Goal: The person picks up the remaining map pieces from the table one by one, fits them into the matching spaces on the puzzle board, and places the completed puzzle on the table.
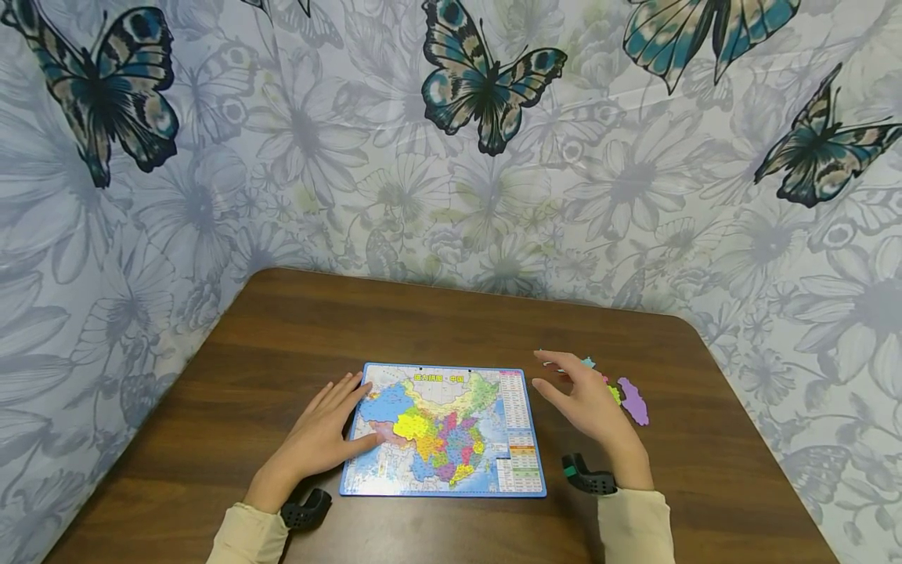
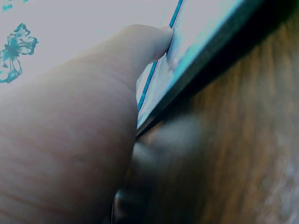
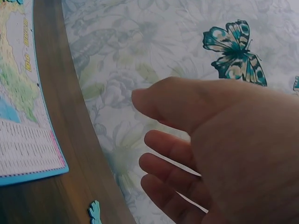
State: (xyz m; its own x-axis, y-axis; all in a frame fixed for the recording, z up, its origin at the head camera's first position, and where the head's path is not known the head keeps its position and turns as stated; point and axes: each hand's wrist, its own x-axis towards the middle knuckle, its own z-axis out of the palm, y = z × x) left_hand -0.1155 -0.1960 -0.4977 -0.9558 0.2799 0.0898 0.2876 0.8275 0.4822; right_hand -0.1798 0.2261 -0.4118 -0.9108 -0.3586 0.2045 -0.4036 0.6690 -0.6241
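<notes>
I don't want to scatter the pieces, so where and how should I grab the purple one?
Best, I think, to pinch the purple piece by its near end, coming from above and the right: it lies flat and elongated, and the green piece sits close to its left edge.

The blue-rimmed map board is showing regions of yellow, blue, pink and green, while toward its three o'clock a loose piece is showing plain purple beside a lime piece. Brown grain is streaking the table, cream is colouring the sleeves, and toward twelve o'clock grey flowers and teal-and-black butterflies are patterning the pale wall covering.
</notes>
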